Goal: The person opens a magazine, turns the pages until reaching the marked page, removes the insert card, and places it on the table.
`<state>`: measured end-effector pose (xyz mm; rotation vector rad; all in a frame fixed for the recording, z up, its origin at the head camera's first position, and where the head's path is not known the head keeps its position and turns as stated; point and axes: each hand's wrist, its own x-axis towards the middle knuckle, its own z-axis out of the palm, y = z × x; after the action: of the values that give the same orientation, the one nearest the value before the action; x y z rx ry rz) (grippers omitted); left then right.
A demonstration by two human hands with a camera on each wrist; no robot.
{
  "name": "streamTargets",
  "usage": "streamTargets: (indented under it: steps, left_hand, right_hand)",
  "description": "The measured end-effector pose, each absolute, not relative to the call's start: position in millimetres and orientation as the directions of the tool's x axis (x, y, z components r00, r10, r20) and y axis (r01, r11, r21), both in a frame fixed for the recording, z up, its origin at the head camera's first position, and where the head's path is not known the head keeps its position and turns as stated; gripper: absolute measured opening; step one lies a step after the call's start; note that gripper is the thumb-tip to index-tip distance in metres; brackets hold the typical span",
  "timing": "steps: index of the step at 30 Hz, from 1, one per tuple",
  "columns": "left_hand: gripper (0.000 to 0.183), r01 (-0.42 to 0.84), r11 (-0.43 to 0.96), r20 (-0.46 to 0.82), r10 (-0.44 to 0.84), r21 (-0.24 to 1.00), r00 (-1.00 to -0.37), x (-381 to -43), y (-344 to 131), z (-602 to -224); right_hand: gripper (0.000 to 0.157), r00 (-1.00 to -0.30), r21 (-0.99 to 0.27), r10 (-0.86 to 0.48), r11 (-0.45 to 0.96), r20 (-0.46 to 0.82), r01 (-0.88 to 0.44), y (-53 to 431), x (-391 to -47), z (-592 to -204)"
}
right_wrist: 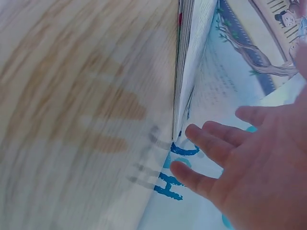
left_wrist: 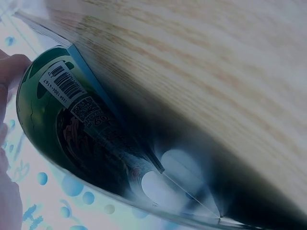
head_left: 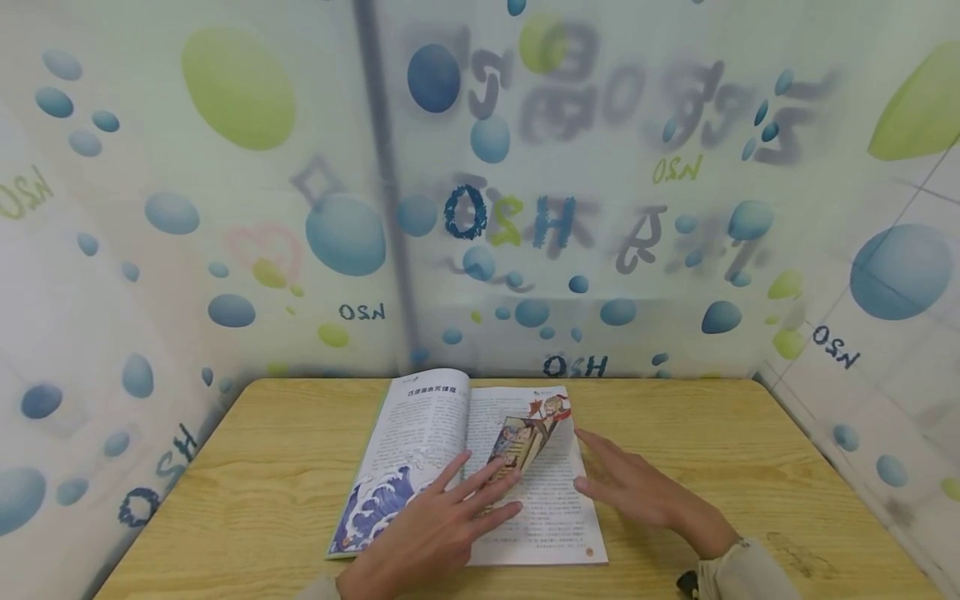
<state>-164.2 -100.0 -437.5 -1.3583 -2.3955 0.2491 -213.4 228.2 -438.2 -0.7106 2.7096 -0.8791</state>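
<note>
An illustrated book (head_left: 540, 525) lies open on the wooden table, with blue waves printed on its left page and figures on its right. My left hand (head_left: 431, 533) lies across the inner part of the right page, fingers spread. Beside the right edge of the book is my right hand (head_left: 637, 492), its fingertips at or close to the page edge. In the right wrist view that hand (right_wrist: 240, 158) has its fingers apart near the page edges (right_wrist: 184, 62). The left wrist view shows a curved green cover (left_wrist: 36, 110) with a barcode, and fingers (left_wrist: 12, 72) at its side.
The wooden table (head_left: 247, 467) extends to both sides of the book. Behind it hangs a pale curtain (head_left: 637, 333) printed with blue and green drops and lettering. A small dark object (head_left: 687, 583) sits by the right sleeve.
</note>
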Motion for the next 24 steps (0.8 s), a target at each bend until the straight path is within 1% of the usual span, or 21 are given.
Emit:
streamTargets:
  steps: [3,5,9,12,17,24]
  left_hand:
    - [0.063,0.755,0.537,0.214,0.843,-0.376,-0.493,-163.8,-100.9,-437.3]
    - [0.059,0.737,0.548,0.202,0.835,-0.395,-0.512,-163.7,-101.5,-437.0]
    - [0.052,0.715,0.573,0.2,0.816,-0.401,-0.542,-164.3,-102.9,-437.6]
    - [0.047,0.708,0.58,0.21,0.811,-0.403,-0.545,-165.1,-103.8,-438.9]
    - [0.041,0.71,0.595,0.235,0.803,-0.378,-0.547,-166.6,-105.1,-441.3]
    - [0.033,0.701,0.666,0.231,0.746,-0.253,-0.625,-169.3,-107.5,-440.5]
  right_hand:
    - [0.095,-0.831,-0.558,-0.552,0.712,-0.068,-0.427,227.2,-214.2,-440.8]
    - [0.101,-0.798,-0.529,-0.597,0.705,-0.082,-0.473,227.2,-214.2,-442.6]
    - [0.098,-0.742,-0.49,-0.658,0.692,-0.126,-0.53,226.8,-212.9,-445.6]
    - [0.095,-0.727,-0.465,-0.671,0.695,-0.146,-0.548,226.1,-212.6,-446.8]
    - [0.093,-0.731,-0.444,-0.662,0.712,-0.165,-0.544,224.1,-212.8,-445.1]
    - [0.093,-0.741,-0.443,-0.65,0.722,-0.17,-0.532,222.2,-211.8,-442.8]
